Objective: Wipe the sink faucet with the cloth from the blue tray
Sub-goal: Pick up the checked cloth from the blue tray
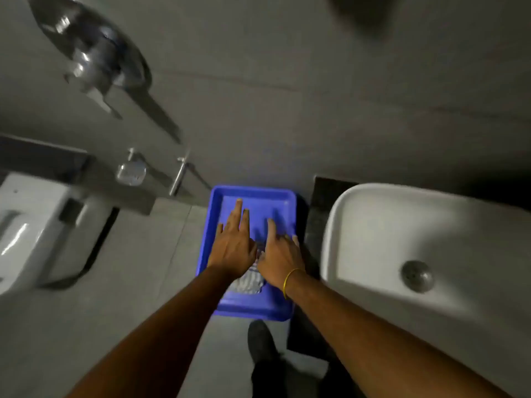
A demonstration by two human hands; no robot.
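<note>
A blue tray [253, 196] lies on the floor beside the white sink [373, 214]. In the tray's near half lies a striped grey-white cloth [247, 280], mostly covered by my hands. My left hand [234, 239] hovers flat over the tray with fingers spread. Just right of it, my right hand [280, 252], with a yellow band on the wrist, reaches over the cloth with its index finger extended. I cannot tell whether either hand touches the cloth. The sink faucet is not visible; only the basin and its metal drain [417, 275] show.
A dark counter slab [321, 202] edges the sink on its left. A white toilet [26, 234] stands at the far left, with a soap dish [130, 172] and metal fittings [181, 175] on the wall. My dark shoe [261, 340] is below the tray.
</note>
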